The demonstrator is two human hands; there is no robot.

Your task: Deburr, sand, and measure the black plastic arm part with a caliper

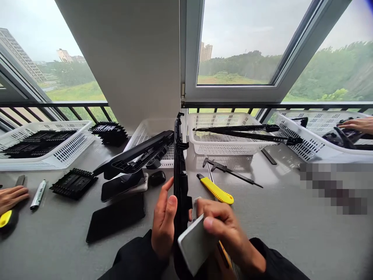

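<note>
My left hand (164, 221) grips a long black plastic part (181, 182), standing on edge and pointing away from me. Its thumb lies along the near side, and a fingertip shows on the other side. Closed in my right hand (224, 221) is a flat grey rectangular pad (194, 243) with a pale edge, held close beside the near end of the part. Whether the pad touches the part I cannot tell. A yellow utility knife (217, 189) lies just beyond my right hand. Under that hand is a partly hidden yellow-and-black tool (225, 254).
White baskets (224, 147) line the back, some holding black parts. Black parts (140, 153) lean over phones (116, 217) and a mouse (157, 177) at left. Calipers (230, 170) lie at right. Other people's hands show at left (13, 198) and right (358, 125).
</note>
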